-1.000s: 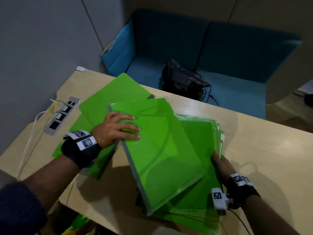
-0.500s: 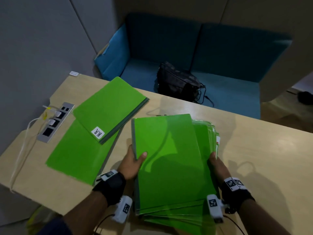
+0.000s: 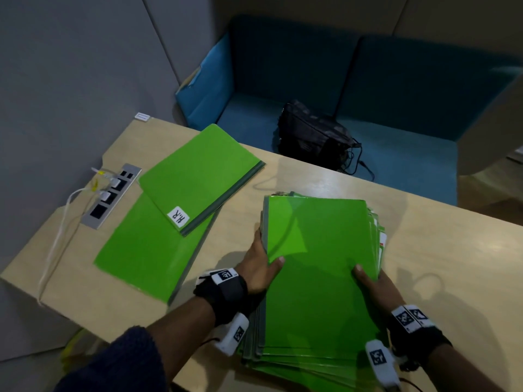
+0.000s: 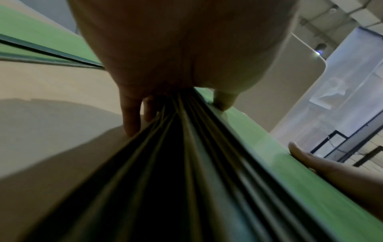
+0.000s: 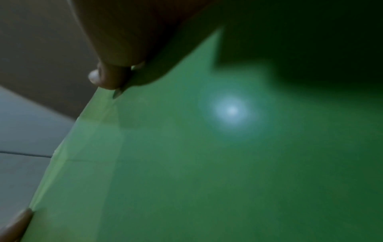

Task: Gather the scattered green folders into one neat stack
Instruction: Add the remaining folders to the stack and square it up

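Observation:
A thick stack of green folders (image 3: 319,250) lies on the wooden table (image 3: 441,264) in front of me. My left hand (image 3: 263,260) grips its left edge, thumb on the top cover and fingers (image 4: 129,117) below the folder spines (image 4: 186,163). My right hand (image 3: 372,280) grips the right edge, and its thumb (image 5: 107,77) rests on the top folder (image 5: 207,163). To the left, apart from the stack, a green folder labelled H.R (image 3: 198,176) lies askew across another green folder (image 3: 147,250).
A metal socket strip (image 3: 111,195) with white cables is set into the table's far left. Behind the table stands a blue sofa (image 3: 396,114) with a black bag (image 3: 314,134) on it. A grey wall panel is on the left.
One second ago my left hand was laying a tilted folder on the stack. That folder now lies square on top, and my left hand has moved to the stack's left edge.

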The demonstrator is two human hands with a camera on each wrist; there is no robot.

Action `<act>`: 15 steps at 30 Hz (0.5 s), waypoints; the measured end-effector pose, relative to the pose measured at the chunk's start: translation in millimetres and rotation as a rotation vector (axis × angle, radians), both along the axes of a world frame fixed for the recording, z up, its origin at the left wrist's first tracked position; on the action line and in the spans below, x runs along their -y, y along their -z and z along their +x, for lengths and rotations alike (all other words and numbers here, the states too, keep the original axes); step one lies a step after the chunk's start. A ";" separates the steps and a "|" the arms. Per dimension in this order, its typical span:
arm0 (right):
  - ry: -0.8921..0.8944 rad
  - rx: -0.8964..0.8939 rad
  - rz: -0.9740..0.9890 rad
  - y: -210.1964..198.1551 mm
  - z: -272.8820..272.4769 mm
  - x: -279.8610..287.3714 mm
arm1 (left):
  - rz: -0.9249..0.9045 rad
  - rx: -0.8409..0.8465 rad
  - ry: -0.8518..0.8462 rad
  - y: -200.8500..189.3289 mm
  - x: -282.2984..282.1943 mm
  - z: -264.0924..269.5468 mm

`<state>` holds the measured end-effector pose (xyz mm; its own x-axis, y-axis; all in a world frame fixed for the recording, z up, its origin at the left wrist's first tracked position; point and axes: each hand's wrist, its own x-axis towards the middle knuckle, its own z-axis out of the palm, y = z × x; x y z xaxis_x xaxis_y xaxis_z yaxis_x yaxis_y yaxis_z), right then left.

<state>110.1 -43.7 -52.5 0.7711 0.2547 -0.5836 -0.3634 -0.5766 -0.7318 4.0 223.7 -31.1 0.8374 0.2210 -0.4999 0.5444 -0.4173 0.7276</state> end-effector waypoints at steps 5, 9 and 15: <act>0.035 0.039 -0.031 -4.8 -1.2 -3.1 | 0.432 0.137 -0.103 -1.0 -84.3 15.9; 0.039 0.033 -0.037 -4.3 -0.5 -2.0 | 0.708 -0.216 -0.154 12.3 -160.7 -16.2; -0.001 0.039 -0.061 -5.0 1.9 -1.2 | 0.936 -0.347 0.090 6.6 -155.8 -54.7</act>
<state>111.9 -42.4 -47.5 0.7933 0.2200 -0.5677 -0.3351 -0.6207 -0.7088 -50.7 379.5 -37.7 0.7111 0.5934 -0.3771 0.6025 -0.7908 -0.1082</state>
